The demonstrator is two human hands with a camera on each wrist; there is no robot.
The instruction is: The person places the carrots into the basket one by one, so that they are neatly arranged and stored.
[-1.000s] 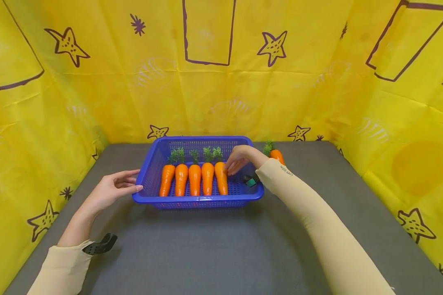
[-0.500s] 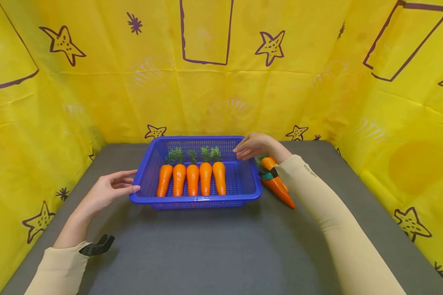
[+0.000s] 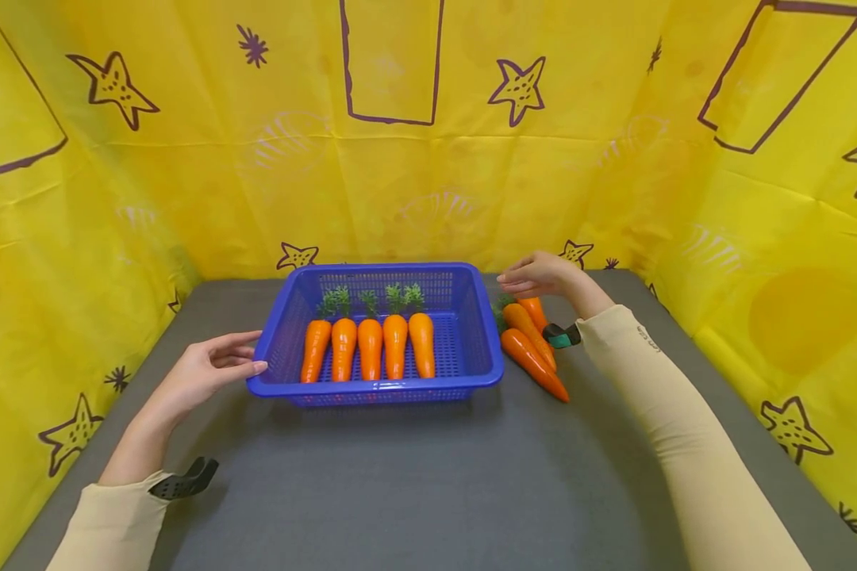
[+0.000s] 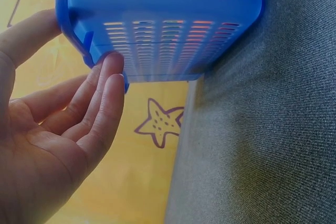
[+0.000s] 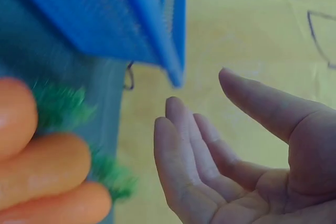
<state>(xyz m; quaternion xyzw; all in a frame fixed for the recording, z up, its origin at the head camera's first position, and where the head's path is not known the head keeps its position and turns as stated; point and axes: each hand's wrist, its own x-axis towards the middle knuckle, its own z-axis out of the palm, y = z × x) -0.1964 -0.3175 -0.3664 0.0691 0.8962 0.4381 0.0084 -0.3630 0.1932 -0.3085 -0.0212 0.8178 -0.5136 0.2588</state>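
A blue plastic basket [image 3: 374, 387] holds a row of orange carrots [image 3: 369, 349] with green leafy tops. At its left end, my left hand [image 3: 203, 371] touches the rim with thumb and fingertips spread apart; in the left wrist view the fingers [image 4: 107, 108] lie along the outer side. My right hand [image 3: 543, 274] is beyond the basket's right end, fingers loosely bent, holding nothing. Below and in front of it, three carrots [image 3: 536, 365] lie side by side on the table, partly overlapping. The right wrist view shows their thick ends [image 5: 47, 169] beside the hand.
The table has a dark grey cloth [image 3: 400, 476]. Yellow fabric walls [image 3: 428, 190] with drawn starfish stand at the back and both sides. A black strap [image 3: 186, 480] is on the left sleeve, and a black and green one [image 3: 561, 336] on the right wrist.
My right hand has moved from inside the basket, over its right rim, to above the carrots on the right, uncovering them. My left hand stays at the left rim.
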